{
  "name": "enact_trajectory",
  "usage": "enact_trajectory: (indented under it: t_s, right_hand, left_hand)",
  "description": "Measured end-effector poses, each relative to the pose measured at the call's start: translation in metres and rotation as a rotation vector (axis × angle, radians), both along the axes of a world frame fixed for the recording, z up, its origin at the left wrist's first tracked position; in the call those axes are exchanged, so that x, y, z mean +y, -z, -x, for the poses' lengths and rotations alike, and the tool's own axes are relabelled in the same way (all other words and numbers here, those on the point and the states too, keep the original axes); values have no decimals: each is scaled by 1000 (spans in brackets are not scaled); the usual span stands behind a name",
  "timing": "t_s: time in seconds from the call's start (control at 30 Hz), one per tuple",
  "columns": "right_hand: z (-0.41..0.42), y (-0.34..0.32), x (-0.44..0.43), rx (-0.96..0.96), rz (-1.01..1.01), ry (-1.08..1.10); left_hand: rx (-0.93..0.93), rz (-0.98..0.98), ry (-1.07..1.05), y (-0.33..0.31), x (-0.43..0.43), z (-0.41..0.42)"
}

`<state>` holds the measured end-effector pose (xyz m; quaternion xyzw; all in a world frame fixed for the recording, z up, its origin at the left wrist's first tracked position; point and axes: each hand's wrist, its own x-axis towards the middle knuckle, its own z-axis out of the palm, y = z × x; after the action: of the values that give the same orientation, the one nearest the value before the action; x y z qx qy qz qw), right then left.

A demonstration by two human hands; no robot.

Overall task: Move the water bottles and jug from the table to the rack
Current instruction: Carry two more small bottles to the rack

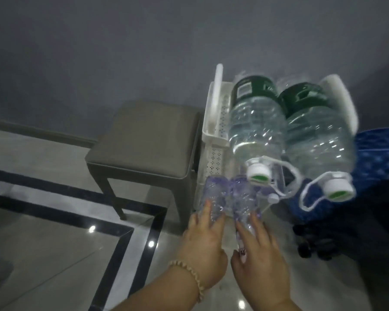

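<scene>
Two big clear water jugs lie side by side on top of the white plastic rack (213, 122), caps toward me: the left jug (256, 122) and the right jug (317, 135), both with dark green labels and white caps with carry loops. On a lower level of the rack, two small clear bottles lie next to each other. My left hand (203, 245) grips the left small bottle (213, 198). My right hand (256, 254) grips the right small bottle (245, 200). The image is blurred, and the rack's lower shelves are mostly hidden.
A grey cushioned stool (144, 142) stands directly left of the rack. Blue patterned cloth (380, 167) and dark objects (312, 243) lie to the right. The floor is glossy tile with black border stripes (126, 232); a grey wall is behind.
</scene>
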<state>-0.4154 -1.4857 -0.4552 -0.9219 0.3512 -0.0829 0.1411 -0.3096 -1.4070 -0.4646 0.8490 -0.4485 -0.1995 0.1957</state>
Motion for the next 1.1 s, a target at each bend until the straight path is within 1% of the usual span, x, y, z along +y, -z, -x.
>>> enact_trajectory:
  t_s: [0.07,0.13,0.17,0.2,0.27,0.33,0.4,0.47,0.57,0.63,0.7,0.83,0.87,0.93,1.0,1.03,1.1]
  right_hand:
    - [-15,35,-17,-58,4,7]
    - [-25,70,-34,-125,67,-10]
    - [-30,84,-39,-142,65,-13]
    - [-38,92,-45,-150,44,13]
    - [-46,112,-53,-156,75,49]
    - [-59,115,-60,-148,69,59]
    - [-67,110,-68,-127,86,62]
    - [-73,100,-73,-85,85,59]
    - [-82,89,-82,-75,40,39]
    - [-89,84,-89,-60,9,61]
    - [-95,83,-95,-51,23,102]
    - [-97,76,-98,-94,119,204]
    - [-96,75,-96,-114,171,194]
    - [-91,80,-91,-187,246,142]
    - [-83,96,-86,-314,257,54]
    - [-79,105,-84,-380,262,9]
    - [-71,127,-83,-453,276,-79]
  left_hand:
    - [-56,85,25,37,-19,-17]
    - [-97,169,29,73,-37,-30]
    - [-111,195,36,88,-44,-36]
    - [-132,195,50,97,-49,-44]
    - [-180,187,80,116,-58,-52]
    - [-232,178,79,116,-67,-61]
    - [-266,116,78,110,-77,-65]
    - [-278,1,110,96,-86,-68]
    - [-308,-200,233,75,-97,-71]
    - [-345,-282,282,66,-100,-70]
    - [-368,-212,251,62,-103,-71]
    - [-323,60,127,68,-112,-77]
    - [-309,137,113,71,-113,-78]
    - [-340,271,117,81,-112,-79]
    - [-371,381,145,96,-107,-79]
    - [-385,422,146,103,-102,-79]
    - [-487,440,150,118,-94,-78]
